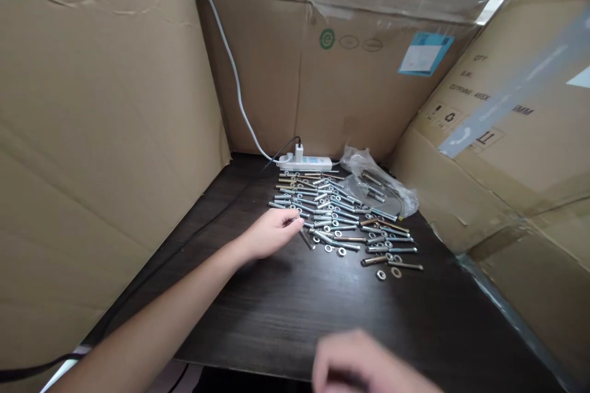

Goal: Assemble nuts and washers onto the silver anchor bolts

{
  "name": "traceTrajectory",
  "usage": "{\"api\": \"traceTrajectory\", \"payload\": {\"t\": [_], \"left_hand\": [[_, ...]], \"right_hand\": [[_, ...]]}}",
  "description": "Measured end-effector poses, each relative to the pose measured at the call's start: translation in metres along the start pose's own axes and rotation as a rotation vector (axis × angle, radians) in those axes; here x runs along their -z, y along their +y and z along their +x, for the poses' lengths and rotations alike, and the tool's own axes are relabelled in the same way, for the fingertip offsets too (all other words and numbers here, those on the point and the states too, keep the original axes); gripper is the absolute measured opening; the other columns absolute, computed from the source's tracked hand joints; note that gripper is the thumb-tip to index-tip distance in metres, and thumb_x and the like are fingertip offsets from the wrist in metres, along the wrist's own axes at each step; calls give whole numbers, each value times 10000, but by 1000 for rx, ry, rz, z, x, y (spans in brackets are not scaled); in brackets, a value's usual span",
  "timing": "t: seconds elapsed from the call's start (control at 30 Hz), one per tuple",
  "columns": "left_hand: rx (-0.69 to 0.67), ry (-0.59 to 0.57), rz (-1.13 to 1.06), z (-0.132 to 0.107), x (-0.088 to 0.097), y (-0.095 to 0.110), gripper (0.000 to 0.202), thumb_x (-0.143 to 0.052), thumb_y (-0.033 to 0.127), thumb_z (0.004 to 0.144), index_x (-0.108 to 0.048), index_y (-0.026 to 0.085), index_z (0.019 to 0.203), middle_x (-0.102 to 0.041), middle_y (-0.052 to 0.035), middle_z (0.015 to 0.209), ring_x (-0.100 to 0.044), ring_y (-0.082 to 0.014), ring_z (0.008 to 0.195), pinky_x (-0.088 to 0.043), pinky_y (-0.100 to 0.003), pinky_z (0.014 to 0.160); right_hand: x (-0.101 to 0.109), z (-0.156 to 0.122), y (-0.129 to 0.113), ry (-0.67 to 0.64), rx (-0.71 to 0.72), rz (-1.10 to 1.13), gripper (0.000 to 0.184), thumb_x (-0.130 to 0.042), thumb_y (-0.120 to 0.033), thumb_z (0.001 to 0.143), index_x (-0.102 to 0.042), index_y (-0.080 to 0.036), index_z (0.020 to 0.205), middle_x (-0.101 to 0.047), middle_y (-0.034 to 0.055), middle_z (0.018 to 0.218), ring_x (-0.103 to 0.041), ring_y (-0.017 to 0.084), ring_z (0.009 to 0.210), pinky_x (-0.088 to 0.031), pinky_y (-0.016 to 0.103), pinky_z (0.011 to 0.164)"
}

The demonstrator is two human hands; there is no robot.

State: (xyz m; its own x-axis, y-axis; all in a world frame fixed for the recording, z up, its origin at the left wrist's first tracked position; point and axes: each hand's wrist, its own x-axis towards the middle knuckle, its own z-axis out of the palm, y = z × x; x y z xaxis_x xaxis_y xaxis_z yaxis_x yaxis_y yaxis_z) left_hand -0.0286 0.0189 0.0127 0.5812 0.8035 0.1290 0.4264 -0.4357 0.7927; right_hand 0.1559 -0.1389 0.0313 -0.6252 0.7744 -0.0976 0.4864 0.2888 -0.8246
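My left hand (273,233) reaches to the left edge of a spread of metal fasteners, with its thumb and fingers closed together. Whatever it pinches, if anything, is hidden. A dark metal tube (307,240) lies right beside its fingertips. Long bolts (346,246), short sleeves, nuts (342,252) and washers (396,272) are laid out in rough rows. Close to the table's front edge, my right hand (353,356) is bent and smeared by motion, so its grip cannot be read. It is well apart from the fasteners.
Tall cardboard walls (267,73) surround the dark table (276,313) at the back and both sides. Behind the fasteners sits a white power strip (306,164) with a white cable (233,67). A clear plastic bag (359,163) lies at the back right. One black cable (198,230) runs along the left.
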Motion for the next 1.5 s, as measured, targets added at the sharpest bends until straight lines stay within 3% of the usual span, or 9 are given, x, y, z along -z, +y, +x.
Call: {"api": "traceTrajectory", "payload": {"t": [0.07, 0.13, 0.2, 0.37, 0.5, 0.8, 1.07, 1.3, 1.5], "left_hand": [[11, 21, -27, 8, -2, 6, 341, -391, 350, 871, -274, 178, 601, -279, 44, 603, -280, -100, 584, -236, -234, 544], [33, 37, -100, 15, -6, 9, 338, -394, 356, 864, -278, 180, 600, -283, 43, 604, -285, -104, 588, -246, -235, 547], [53, 63, -197, 18, -11, 8, 326, -394, 364, 860, -304, 179, 607, -299, 42, 607, -300, -107, 591, -272, -234, 560], [91, 22, -337, 14, -21, -4, 318, -382, 381, 878, -352, 174, 639, -337, 41, 629, -321, -106, 605, -318, -233, 584], [39, -13, -222, 7, -24, -5, 306, -352, 370, 916, -371, 175, 681, -398, 33, 680, -372, -113, 655, -338, -235, 616], [-54, 20, -50, 3, -29, -9, 384, -242, 372, 966, -412, 170, 687, -464, 13, 677, -425, -125, 651, -363, -252, 645], [-56, 51, -34, 0, -24, -4, 147, -324, 223, 913, -440, 177, 837, -491, 0, 780, -451, -138, 731, -361, -259, 683], [-48, 43, -39, 3, -27, -5, 284, -313, 331, 952, -388, 177, 726, -439, 17, 714, -407, -124, 673, -335, -252, 643], [-53, 8, -62, -1, -22, 0, 40, -425, 217, 873, -429, 184, 851, -454, 21, 765, -415, -121, 677, -343, -241, 623]], "right_hand": [[26, 17, 10, 257, -47, -71, 354, -335, -402, 956, -533, -187, 757, -598, 19, 733, -573, 150, 714, -450, 275, 679], [45, 42, 23, 502, -82, -269, 251, -401, -372, 929, -538, -185, 833, -608, 30, 763, -560, 158, 682, -423, 284, 664], [53, 65, 36, 597, -73, -434, 215, -451, -357, 898, -537, -184, 992, -626, 56, 879, -575, 184, 745, -404, 293, 674], [41, 88, 64, 437, -70, -415, 210, -362, -332, 940, -530, -208, 919, -622, 18, 767, -566, 163, 655, -358, 262, 597], [35, 82, 74, 437, -32, -316, 219, -330, -315, 955, -476, -206, 832, -566, 2, 726, -510, 139, 628, -346, 247, 601], [39, 77, 76, 453, -25, -259, 263, -306, -322, 961, -365, -204, 733, -457, -19, 655, -418, 126, 584, -293, 252, 571], [40, 78, 79, 465, -13, -211, 276, -297, -300, 964, -329, -202, 708, -441, -18, 648, -397, 127, 583, -277, 265, 572], [41, 76, 76, 428, 28, -147, 278, -322, -301, 955, -361, -194, 701, -456, -10, 655, -401, 127, 596, -299, 267, 582], [43, 78, 78, 464, 60, -113, 304, -350, -284, 936, -387, -184, 651, -441, -12, 612, -389, 115, 563, -298, 258, 554]]}}
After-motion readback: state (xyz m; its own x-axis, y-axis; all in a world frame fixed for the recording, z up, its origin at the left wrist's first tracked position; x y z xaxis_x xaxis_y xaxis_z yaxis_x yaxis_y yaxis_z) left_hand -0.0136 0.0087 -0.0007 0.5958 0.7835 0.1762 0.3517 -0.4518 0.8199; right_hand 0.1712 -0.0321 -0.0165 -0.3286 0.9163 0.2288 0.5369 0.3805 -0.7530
